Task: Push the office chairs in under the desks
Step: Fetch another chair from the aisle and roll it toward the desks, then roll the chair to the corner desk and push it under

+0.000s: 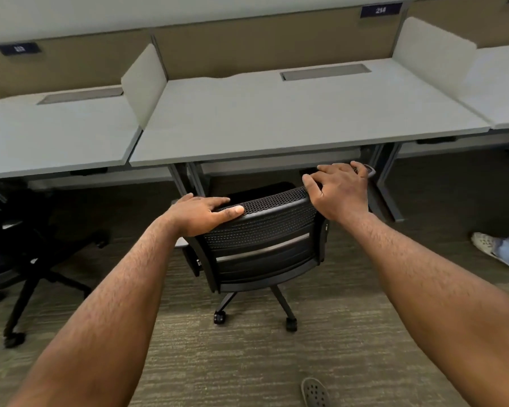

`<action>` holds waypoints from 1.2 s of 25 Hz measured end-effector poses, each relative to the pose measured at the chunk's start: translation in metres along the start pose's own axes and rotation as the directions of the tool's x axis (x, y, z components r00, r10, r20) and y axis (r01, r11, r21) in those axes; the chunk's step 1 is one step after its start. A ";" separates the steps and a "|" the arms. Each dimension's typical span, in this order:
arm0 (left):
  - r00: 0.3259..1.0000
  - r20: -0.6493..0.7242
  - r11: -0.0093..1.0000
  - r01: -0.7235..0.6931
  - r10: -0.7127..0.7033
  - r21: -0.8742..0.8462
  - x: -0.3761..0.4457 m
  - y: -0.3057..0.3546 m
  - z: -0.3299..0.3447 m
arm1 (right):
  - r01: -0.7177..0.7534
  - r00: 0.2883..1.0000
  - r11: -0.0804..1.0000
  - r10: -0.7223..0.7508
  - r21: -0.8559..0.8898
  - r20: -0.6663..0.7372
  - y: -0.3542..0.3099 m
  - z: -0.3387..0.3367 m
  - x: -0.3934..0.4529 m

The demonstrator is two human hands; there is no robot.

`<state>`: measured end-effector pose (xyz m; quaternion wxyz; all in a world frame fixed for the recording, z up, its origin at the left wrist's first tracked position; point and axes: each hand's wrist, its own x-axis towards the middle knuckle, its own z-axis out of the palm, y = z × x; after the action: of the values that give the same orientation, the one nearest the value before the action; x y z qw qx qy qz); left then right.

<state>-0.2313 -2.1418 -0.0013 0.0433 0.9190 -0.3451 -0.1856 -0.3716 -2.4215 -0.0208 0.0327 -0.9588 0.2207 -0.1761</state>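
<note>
A black mesh-backed office chair (pixel 262 245) stands in front of the middle grey desk (pixel 276 124), its seat partly under the desktop and its wheeled base out on the carpet. My left hand (pixel 200 214) lies on the top left edge of the backrest, fingers spread along it. My right hand (pixel 337 189) grips the top right corner of the backrest. A second black chair (pixel 27 254) stands at the left, its base out in front of the left desk (pixel 56 136).
White dividers (pixel 144 83) separate the desks, with a tan panel wall behind. Grey desk legs (pixel 390 183) stand right of the chair. Another person's foot (pixel 494 248) is at the right edge; my own shoe (pixel 315 392) shows at the bottom.
</note>
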 end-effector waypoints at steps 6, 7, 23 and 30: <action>0.993 -0.097 0.996 0.069 -0.063 0.058 0.045 0.013 -0.013 | 0.077 0.997 0.996 -0.078 0.039 0.022 0.021 0.022 0.065; 0.990 -0.131 0.994 0.064 -0.053 0.085 0.053 0.014 -0.014 | 0.090 0.995 0.995 -0.092 0.045 0.036 0.024 0.026 0.076; 0.693 -0.657 0.937 0.345 -0.296 -0.059 0.033 0.044 0.029 | 0.227 0.970 0.955 -0.204 0.191 -0.132 -0.034 0.048 0.097; 0.707 -0.489 0.831 0.551 -0.511 -0.072 -0.078 -0.013 0.061 | 0.620 0.767 0.721 -0.639 0.310 -0.049 -0.209 0.049 0.024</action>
<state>-0.3001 -2.0782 -0.0360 0.0372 0.9961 -0.0504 0.0620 -0.2478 -2.2443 -0.0300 0.1265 -0.9641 -0.1495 -0.1791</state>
